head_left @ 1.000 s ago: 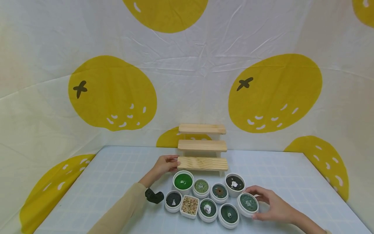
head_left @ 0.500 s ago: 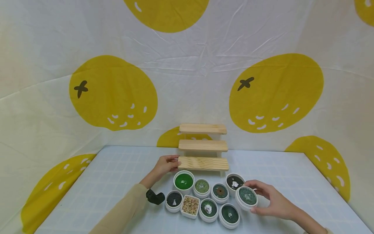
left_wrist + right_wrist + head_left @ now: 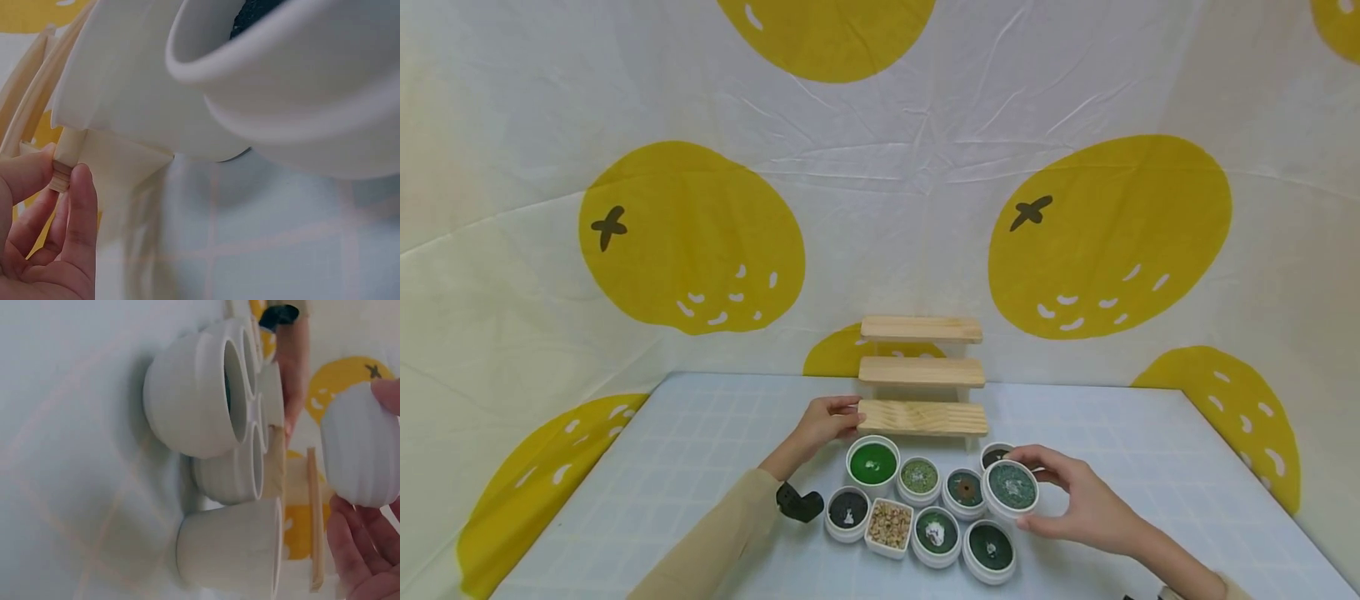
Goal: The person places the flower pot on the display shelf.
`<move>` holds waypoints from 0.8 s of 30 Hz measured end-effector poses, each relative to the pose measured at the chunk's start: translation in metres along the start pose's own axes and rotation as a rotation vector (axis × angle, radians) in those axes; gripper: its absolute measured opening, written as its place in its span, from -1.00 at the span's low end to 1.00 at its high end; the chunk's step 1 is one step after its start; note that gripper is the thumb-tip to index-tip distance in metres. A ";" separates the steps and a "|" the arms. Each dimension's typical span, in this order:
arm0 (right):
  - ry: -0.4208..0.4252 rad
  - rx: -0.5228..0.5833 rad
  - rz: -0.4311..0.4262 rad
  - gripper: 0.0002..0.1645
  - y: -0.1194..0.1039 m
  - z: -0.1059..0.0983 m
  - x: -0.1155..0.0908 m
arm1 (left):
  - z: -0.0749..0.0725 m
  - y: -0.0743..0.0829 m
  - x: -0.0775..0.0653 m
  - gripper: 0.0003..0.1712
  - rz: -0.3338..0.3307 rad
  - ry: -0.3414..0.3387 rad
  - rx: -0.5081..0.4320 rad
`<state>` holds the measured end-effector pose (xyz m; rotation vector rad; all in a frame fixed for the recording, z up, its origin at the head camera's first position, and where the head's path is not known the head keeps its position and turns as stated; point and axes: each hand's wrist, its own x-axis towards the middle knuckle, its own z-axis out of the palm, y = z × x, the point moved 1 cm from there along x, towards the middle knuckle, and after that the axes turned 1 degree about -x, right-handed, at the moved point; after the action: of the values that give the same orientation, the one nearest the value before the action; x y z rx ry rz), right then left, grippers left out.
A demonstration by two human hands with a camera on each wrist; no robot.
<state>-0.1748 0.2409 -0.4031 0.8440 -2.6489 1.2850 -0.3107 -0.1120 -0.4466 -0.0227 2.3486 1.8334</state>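
My left hand (image 3: 824, 425) grips the left end of the lowest step of a three-tier wooden stand (image 3: 922, 418). In the left wrist view its thumb and fingers pinch the wood's end (image 3: 70, 147). My right hand (image 3: 1086, 504) holds a small white pot (image 3: 1012, 487) with a speckled grey-green fill, thumb on the near side and fingers behind. The right wrist view shows this pot (image 3: 362, 447) raised off the table, apart from the others. Below it, a white pot with a dark fill (image 3: 995, 454) is partly hidden.
Several white pots with green or dark fills crowd in front of the stand, among them a bright green one (image 3: 873, 462). A square dish (image 3: 890, 527) holds tan grains. The pale gridded table (image 3: 715, 425) meets a white cloth backdrop (image 3: 895, 233) with yellow fruit prints.
My right hand has lifted the speckled grey-green pot off the table and carried it left and farther back, over the dark-filled pot. The left hand keeps its grip on the stand.
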 end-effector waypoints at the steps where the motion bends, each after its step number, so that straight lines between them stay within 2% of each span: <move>1: 0.004 -0.001 0.003 -0.33 -0.002 0.001 0.001 | 0.000 0.000 0.000 -0.52 -0.001 0.001 0.000; 7: 0.022 0.021 -0.012 -0.33 -0.006 0.004 0.012 | 0.002 -0.002 0.001 -0.51 -0.002 0.004 -0.006; 15: 0.016 0.018 0.106 -0.28 -0.006 0.007 0.028 | 0.003 -0.002 0.002 -0.51 -0.004 0.000 -0.016; 24: 0.004 0.015 0.124 -0.26 -0.011 0.008 0.045 | -0.001 0.000 -0.002 -0.51 -0.014 -0.008 -0.002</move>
<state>-0.2062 0.2094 -0.3868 0.6873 -2.7304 1.3331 -0.3092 -0.1129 -0.4463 -0.0323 2.3355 1.8262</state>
